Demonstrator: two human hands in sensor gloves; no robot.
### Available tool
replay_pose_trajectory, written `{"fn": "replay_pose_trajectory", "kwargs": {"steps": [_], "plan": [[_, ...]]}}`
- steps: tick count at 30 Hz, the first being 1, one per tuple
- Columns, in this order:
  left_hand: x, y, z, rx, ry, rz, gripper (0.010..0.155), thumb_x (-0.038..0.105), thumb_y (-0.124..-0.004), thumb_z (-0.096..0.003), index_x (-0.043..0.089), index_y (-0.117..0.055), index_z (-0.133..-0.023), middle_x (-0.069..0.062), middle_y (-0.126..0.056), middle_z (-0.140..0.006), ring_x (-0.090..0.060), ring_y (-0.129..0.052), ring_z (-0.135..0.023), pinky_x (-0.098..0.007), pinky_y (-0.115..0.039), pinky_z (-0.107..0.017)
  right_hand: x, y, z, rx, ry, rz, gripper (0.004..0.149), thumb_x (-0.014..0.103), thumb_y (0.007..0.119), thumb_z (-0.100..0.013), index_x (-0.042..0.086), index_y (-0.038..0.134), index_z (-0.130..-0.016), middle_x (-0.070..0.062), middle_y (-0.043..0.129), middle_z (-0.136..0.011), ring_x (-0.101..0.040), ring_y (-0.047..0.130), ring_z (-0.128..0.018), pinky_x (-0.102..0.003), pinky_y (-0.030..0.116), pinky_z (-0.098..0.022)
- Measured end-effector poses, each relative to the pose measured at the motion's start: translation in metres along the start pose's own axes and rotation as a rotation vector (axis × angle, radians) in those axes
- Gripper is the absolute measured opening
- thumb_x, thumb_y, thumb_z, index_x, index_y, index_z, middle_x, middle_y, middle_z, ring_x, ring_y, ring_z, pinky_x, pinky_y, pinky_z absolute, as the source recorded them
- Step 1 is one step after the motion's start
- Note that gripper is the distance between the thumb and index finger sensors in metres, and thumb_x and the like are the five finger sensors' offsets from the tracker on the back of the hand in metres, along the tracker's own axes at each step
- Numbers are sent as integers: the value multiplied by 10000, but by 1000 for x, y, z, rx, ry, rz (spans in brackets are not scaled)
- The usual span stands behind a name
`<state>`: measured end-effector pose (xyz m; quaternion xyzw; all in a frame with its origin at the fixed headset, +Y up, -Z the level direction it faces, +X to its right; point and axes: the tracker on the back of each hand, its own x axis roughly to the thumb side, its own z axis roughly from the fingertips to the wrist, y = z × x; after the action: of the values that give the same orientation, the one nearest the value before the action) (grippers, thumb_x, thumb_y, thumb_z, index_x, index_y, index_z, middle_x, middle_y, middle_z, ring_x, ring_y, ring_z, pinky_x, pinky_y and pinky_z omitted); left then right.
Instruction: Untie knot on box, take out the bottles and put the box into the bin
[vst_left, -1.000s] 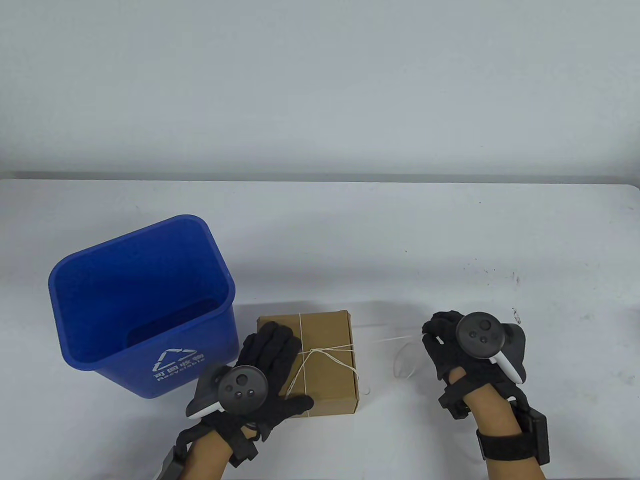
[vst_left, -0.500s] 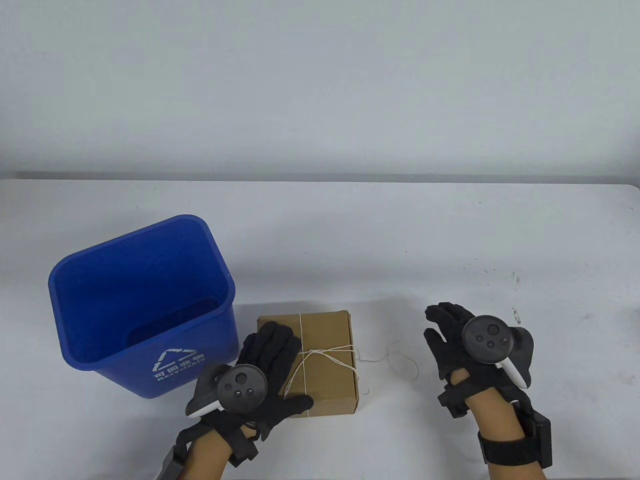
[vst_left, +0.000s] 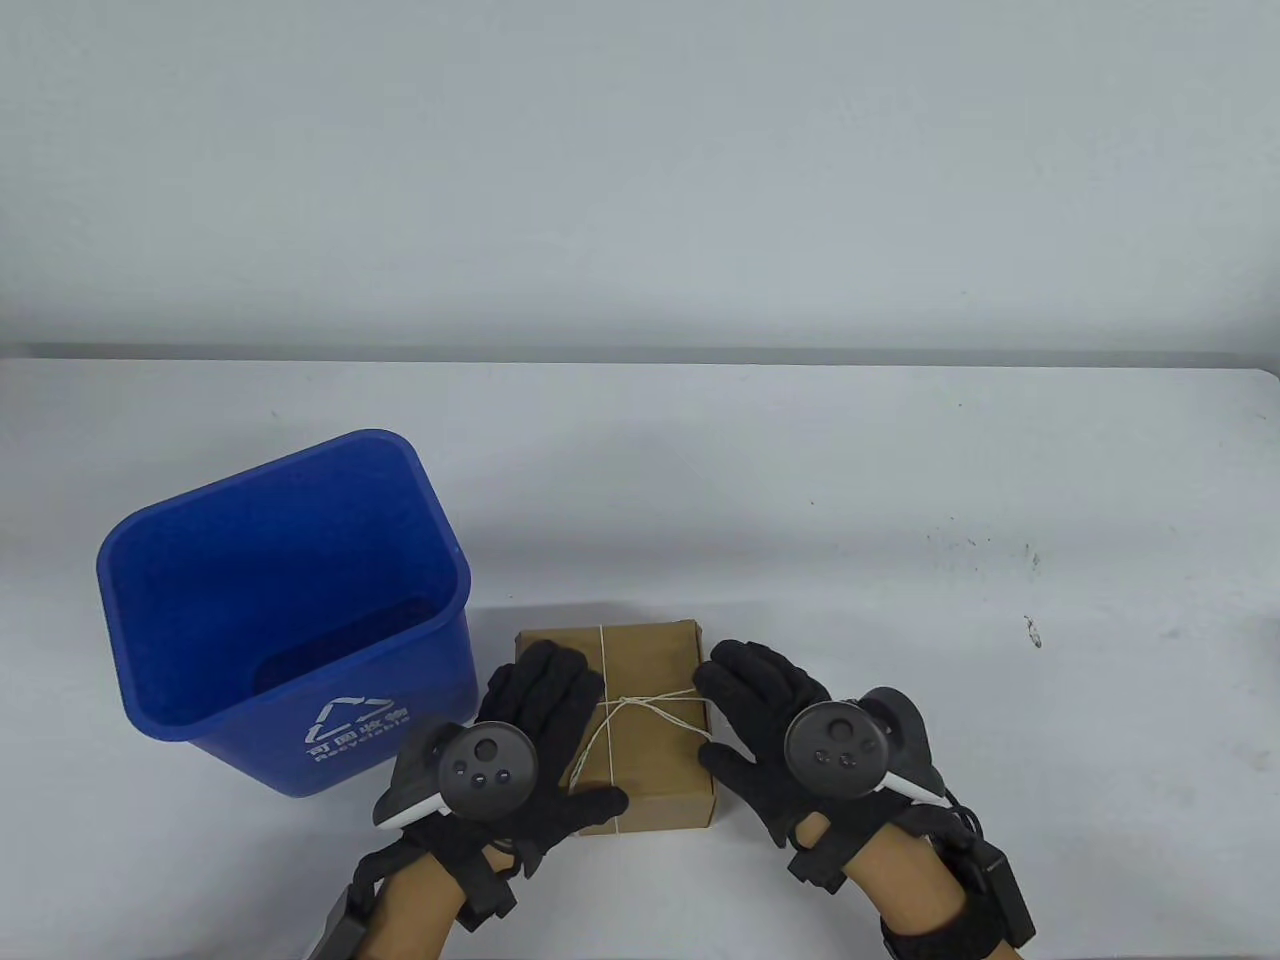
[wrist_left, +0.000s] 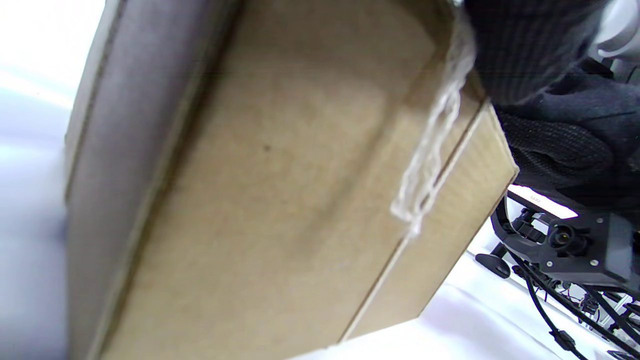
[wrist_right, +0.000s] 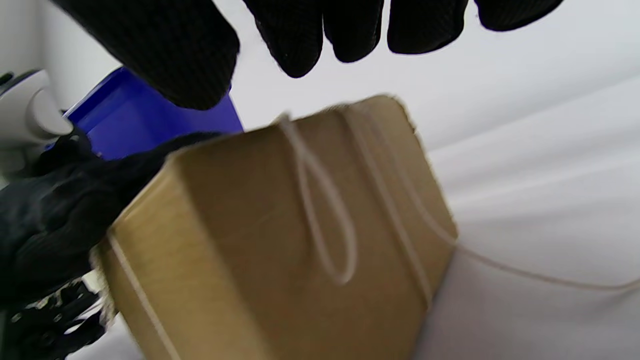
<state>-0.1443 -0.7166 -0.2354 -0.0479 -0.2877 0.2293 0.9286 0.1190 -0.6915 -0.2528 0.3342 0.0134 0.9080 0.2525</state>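
A shut brown cardboard box (vst_left: 650, 660) lies on the white table, tied crosswise with thin white string (vst_left: 640, 708) knotted on its lid. My left hand (vst_left: 545, 720) lies flat on the lid's left part, fingers straight, thumb along the near edge. My right hand (vst_left: 755, 700) hovers at the box's right edge with fingers spread and holds nothing. In the right wrist view a string loop (wrist_right: 325, 220) lies on the box (wrist_right: 260, 240) below my fingertips (wrist_right: 300, 45), apart from them. The left wrist view shows the box side (wrist_left: 275, 200) and the string (wrist_left: 430, 150). No bottles show.
A blue recycling bin (vst_left: 150, 560) stands upright and open-topped just left of the box, close to my left hand. A loose string end (wrist_right: 525, 277) trails over the table on the box's right.
My right hand let go of the string end it had pulled to the right, opened, and moved left to the box's right edge. The left hand stayed on the lid.
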Motion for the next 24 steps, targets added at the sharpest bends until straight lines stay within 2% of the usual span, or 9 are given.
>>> {"fn": "replay_pose_trajectory", "kwargs": {"steps": [7,10,12,17,20,24], "plan": [[4,-2,-3,-8,-12,-14,1034,696,-716,-440,116,-267,-1169,-139,-176,-1199,-465,-87,-1130,-659,-145,-755,8,12,-14,33,-25,-1,754,486,718,-493,102,428,-1072,-176,268,-1131,-570,317,-997,-739,360,-640],[7,-4,-4,-7,-23,7,1034,688,-723,-443,114,-264,-1169,-140,-169,-1198,-465,-77,-1128,-659,-137,-752,6,25,-17,88,-29,-3,784,500,712,-493,103,380,-1081,-168,205,-1135,-562,256,-1004,-745,332,-640],[7,-4,-3,10,-17,17,1030,678,-735,-444,108,-273,-1167,-146,-177,-1195,-471,-83,-1124,-658,-139,-749,3,29,-15,123,-22,-7,777,524,650,-503,95,360,-1083,-173,186,-1131,-539,156,-1002,-742,314,-640],[12,0,6,92,76,27,987,616,-768,-460,100,-298,-1158,-168,-205,-1184,-516,-143,-1106,-683,-243,-755,-1,30,-12,108,-11,-41,776,519,658,-500,97,362,-1080,-163,184,-1128,-528,145,-1004,-743,318,-639],[11,5,15,139,168,12,959,597,-776,-465,100,-326,-1151,-209,-238,-1173,-575,-304,-1090,-700,-392,-741,0,30,-12,106,-7,-36,775,521,652,-500,98,360,-1080,-161,183,-1128,-525,143,-1004,-741,324,-639],[9,7,22,154,277,32,923,587,-780,-470,93,-350,-1121,-215,-285,-1152,-547,-626,-991,-647,-607,-677,-1,30,-11,107,-4,-48,775,526,646,-500,105,354,-1082,-149,176,-1129,-515,134,-1006,-740,330,-640]]}}
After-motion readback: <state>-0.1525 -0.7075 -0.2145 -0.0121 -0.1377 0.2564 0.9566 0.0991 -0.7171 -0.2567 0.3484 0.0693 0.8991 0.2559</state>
